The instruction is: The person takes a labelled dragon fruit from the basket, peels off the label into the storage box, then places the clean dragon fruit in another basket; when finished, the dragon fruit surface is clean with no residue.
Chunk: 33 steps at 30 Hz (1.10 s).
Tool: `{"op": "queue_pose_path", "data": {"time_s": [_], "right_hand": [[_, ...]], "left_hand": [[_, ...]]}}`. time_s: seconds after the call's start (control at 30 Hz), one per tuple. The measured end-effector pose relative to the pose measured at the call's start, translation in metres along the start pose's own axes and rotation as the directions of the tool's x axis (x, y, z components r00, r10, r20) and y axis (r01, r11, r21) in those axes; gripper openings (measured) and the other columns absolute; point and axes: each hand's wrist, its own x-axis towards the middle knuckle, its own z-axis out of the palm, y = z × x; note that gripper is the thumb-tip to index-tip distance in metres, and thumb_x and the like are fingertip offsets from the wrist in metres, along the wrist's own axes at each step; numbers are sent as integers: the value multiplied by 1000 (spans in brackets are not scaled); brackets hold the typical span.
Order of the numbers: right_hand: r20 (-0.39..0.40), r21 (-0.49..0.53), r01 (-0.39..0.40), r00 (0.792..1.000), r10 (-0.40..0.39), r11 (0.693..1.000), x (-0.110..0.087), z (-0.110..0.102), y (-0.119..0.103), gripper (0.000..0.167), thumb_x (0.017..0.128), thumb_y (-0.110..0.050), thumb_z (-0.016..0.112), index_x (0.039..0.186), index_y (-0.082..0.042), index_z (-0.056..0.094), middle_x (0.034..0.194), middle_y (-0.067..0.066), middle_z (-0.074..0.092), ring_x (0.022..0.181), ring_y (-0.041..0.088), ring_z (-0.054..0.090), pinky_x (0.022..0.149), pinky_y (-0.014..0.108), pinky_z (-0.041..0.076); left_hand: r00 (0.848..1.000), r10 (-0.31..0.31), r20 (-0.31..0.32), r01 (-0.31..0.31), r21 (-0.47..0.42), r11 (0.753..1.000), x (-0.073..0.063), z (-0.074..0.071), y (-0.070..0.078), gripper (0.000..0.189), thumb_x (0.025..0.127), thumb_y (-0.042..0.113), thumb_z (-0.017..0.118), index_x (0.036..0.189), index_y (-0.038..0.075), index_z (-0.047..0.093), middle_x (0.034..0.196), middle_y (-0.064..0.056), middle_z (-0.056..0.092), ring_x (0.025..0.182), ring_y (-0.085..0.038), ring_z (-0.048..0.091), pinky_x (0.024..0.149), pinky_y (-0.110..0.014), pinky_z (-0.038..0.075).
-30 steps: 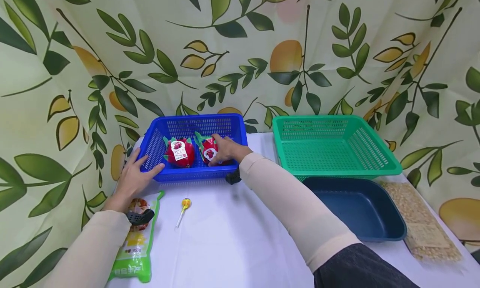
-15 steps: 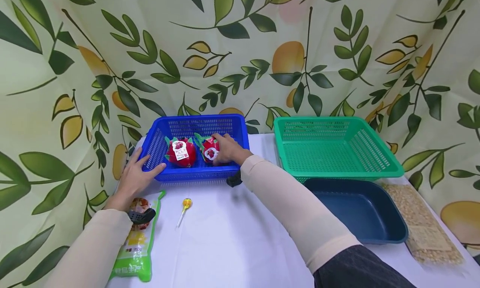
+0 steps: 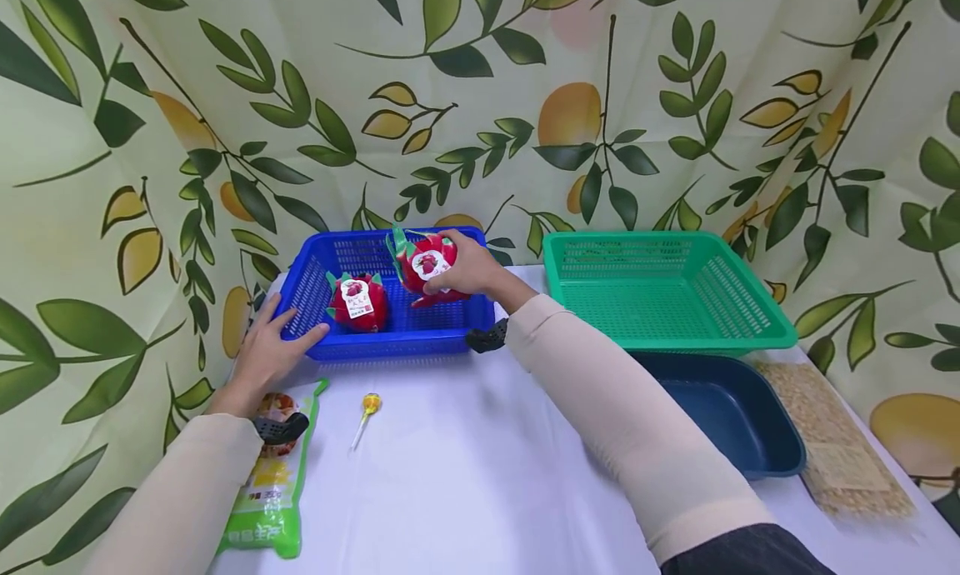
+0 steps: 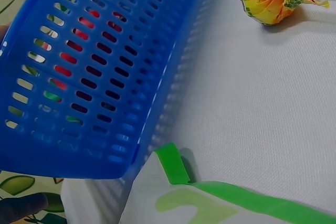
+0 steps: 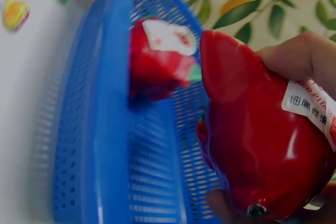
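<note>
Over the blue basket (image 3: 405, 347), toward its right side: a red dragon fruit (image 3: 420, 262), gripped in the right hand (image 3: 476, 271). Thumb and fingers closed round its right side — probably for a secure hold on a smooth, rounded body, away from the pointed green tips at the left. At the basket's left front corner: the left hand (image 3: 266, 350), fingers spread, thumb reaching the front rim, most likely there to steady the light frame. Lower and to the left, on the basket floor, apart from the held fruit: a second fruit (image 3: 358, 304), also red, with green tips and a white label.

In the right wrist view, the held fruit up close: deep glossy red, with a broad pointed scale, a small dark scar at one end, and a white printed label. In the head view, label facing the camera — perhaps a result of the sideways grip.

Well apart to the right, a green basket (image 3: 630, 308); nearer than the blue basket, a lollipop (image 3: 371, 405).
</note>
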Motion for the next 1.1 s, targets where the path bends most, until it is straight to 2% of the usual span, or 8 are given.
{"op": "queue_pose_path", "data": {"time_s": [0.1,0.33,0.43,0.53,0.73,1.0,1.1], "right_hand": [[-9,64,13,1000,-13,998,-14,-13,-5,91,67,-25,88,142,-21,37,123,5,50,110,23,50,73,32,54],[-4,163,59,998,-59,985,-60,-39,-11,93,64,-15,88,141,-23,37,125,5,48,114,24,47,71,34,56],[4,224,81,996,-84,971,-83,-47,-10,93,64,-12,88,141,-23,38,125,6,48,115,25,46,72,36,56],[12,312,118,992,-128,943,-105,-49,-4,89,64,-9,86,140,-21,40,125,7,48,115,26,47,73,39,56],[18,406,182,978,-207,896,-147,-41,12,82,67,-8,83,138,-21,43,124,10,52,114,29,50,75,42,56],[60,516,167,971,-230,840,-184,-15,41,78,69,-5,83,137,-14,44,126,13,52,117,32,48,78,45,55],[61,542,147,975,-213,827,-195,-3,52,78,69,-5,82,137,-14,44,126,13,52,117,33,48,78,45,55]], "left_hand": [[1000,-2,2,2,-5,1000,0,-2,0,99,85,68,52,148,-5,28,159,-18,-1,139,-51,2,98,-75,13],[1000,7,3,-7,6,1000,1,-3,0,98,87,68,50,148,-5,27,159,-19,-1,138,-53,3,97,-75,14],[1000,13,14,-13,4,1000,2,-5,0,98,87,68,50,148,-6,26,159,-19,-4,137,-53,1,96,-76,14],[1000,16,26,-16,0,1000,1,-5,0,99,87,67,50,148,-6,24,159,-19,-6,137,-54,0,95,-77,15],[999,1,35,0,-10,1000,-2,-5,3,100,86,68,50,148,-5,23,159,-18,-8,136,-55,1,94,-77,16],[999,-14,42,14,-5,1000,-1,-3,0,101,86,70,50,149,-5,24,159,-18,-8,137,-54,0,94,-77,14],[999,-10,36,10,-6,1000,1,-3,1,101,86,70,50,149,-5,25,159,-17,-7,137,-53,1,94,-77,15]]}}
